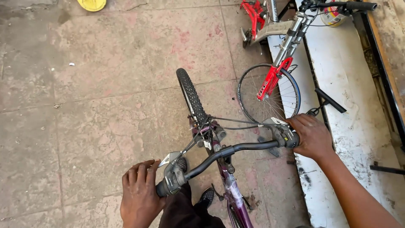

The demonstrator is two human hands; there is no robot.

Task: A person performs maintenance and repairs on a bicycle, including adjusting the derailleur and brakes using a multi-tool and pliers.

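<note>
2 hands on 1 bike. left hand [139, 194] is wrapped round the left grip [162, 188] of the black handlebar [236, 148], fingers curled over the top, closed tight on it. just right of that hand sits the grey shifter pod [173, 173], touching the knuckle side. right hand [310, 135] is closed over the right grip, which it hides entirely; the other shifter pod [283, 134] sits just left of its fingers. the bar runs between the 2 hands, tilted, right end higher in view. ahead of both hands the knobby front tyre [192, 95] points away from the person, with brake and gear cables [240, 122] looping from the pods to the stem. below the bar, between the hands, the purple frame [234, 196] drops toward the bottom edge. beyond the right hand a 2nd bike stands close by: red fork [272, 80], thin spoked wheel [268, 93], its own black bar [350, 6] at the top edge. right of the right hand runs a white painted ledge [354, 76]. far ahead of the left hand, a yellow object [92, 4] lies on the paved floor [84, 105], cut off by the frame.
</note>
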